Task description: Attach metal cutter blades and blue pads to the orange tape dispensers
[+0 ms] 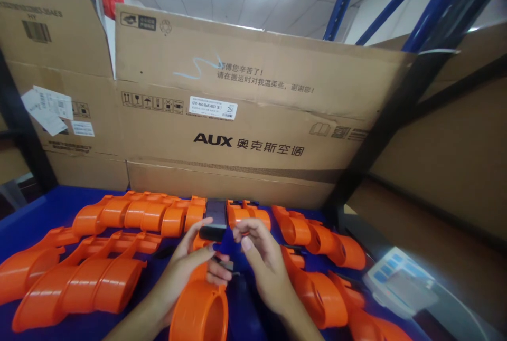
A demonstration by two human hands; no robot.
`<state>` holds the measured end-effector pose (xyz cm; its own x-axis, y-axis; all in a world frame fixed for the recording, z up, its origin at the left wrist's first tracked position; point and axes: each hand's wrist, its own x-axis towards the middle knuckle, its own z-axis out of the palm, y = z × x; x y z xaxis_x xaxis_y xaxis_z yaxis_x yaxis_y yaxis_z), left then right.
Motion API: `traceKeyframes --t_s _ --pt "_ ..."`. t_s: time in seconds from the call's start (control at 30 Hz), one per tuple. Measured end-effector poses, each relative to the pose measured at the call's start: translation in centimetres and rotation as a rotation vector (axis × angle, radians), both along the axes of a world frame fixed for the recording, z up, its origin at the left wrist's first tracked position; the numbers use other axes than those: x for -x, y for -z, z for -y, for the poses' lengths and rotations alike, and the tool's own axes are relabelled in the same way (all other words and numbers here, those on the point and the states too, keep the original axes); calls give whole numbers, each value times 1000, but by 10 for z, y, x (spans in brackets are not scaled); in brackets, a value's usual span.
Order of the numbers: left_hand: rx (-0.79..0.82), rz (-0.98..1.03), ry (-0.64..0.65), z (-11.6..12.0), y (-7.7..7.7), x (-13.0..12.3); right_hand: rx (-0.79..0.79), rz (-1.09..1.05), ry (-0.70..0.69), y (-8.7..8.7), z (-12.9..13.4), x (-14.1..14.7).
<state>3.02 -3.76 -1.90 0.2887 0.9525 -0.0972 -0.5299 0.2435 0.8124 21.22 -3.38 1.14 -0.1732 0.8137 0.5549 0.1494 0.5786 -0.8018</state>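
My left hand [194,262] is wrapped around the handle end of an orange plastic scoop-like part [200,309], whose round hollow end hangs toward me. A small grey piece [227,265] shows by its fingers. Just right of it, my right hand [265,264] is raised with curled fingers and the thumb near the fingertips. Whether anything tiny sits in that pinch cannot be made out. Behind the left fingertips stands a dark box-like object [216,213] with a black front end.
Rows of similar orange parts [81,283] lie on the blue tabletop [29,209] at the left. More orange parts [322,293] lie at the right. A pale device with blue buttons [400,280] sits far right. Cardboard [237,172] walls the back; dark posts [368,135] flank it.
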Motion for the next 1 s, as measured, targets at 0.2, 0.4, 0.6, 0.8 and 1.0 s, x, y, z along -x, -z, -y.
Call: traceKeyframes --t_s 0.2,0.4,0.6,0.8,1.0 --pt "-45 42 233 13 -6 -2 382 -151 -380 -3 5 6" --pt "7 53 200 19 -9 -1 196 -5 -147 4 -1 7" --pt "-81 -70 116 9 -3 -2 183 48 -89 4 0 11" --pt "-94 -98 88 2 3 -2 235 -25 -104 6 1 17" --pt "-29 -44 30 -1 2 -4 136 140 34 5 -7 6"
